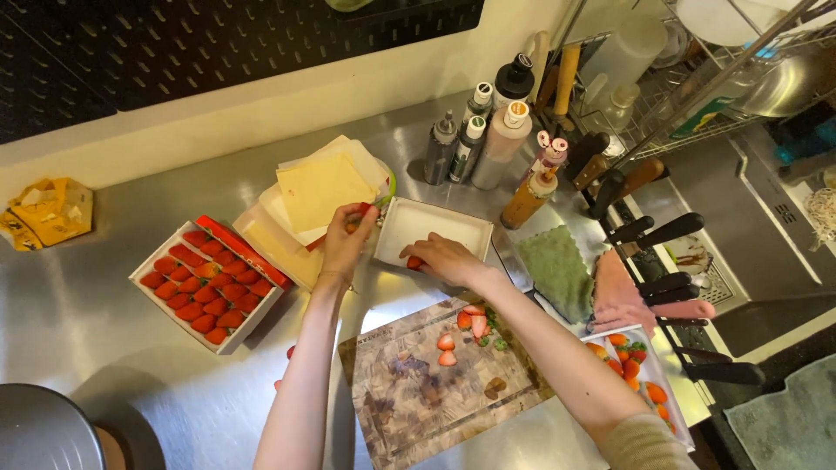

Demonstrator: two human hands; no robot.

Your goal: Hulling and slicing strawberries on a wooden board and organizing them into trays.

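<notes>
**Hands at the white tray, strawberry prep on steel surface**

Far left, a crumpled yellow paper bag (pixel 48 211) lies on the brushed stainless steel surface (pixel 113 305). At the bottom left corner a round grey metal lid or pot (pixel 43 431) is cut off by the frame edge; its type cannot be determined.

A white rectangular box of whole red strawberries (pixel 205 285), packed in rows, sits at an angle. Just beside it lies a stack of pale yellow and white square sheets (pixel 318 196).

The left hand (pixel 347 242) is raised over the edge of the sheets, fingers pinched on a small red piece, apparently a strawberry; most of it is hidden by the fingers. The right hand (pixel 444 258) rests at the near rim of the shallow white rectangular tray (pixel 431 228), fingers curled over a red strawberry piece (pixel 415 262) that touches the rim. The tray interior appears bare.

Near the person, a patterned marbled cutting board (pixel 435 387) carries halved strawberries (pixel 461 331) and green hulls; both forearms cross it.

Behind the tray stands a cluster of squeeze bottles (pixel 488 139). To the right lie a green cloth (pixel 557 265), a pink cloth (pixel 618 292), a row of black-handled knives (pixel 662 261), and a second white tray of strawberries (pixel 636 365), partly covered by the right arm.
</notes>
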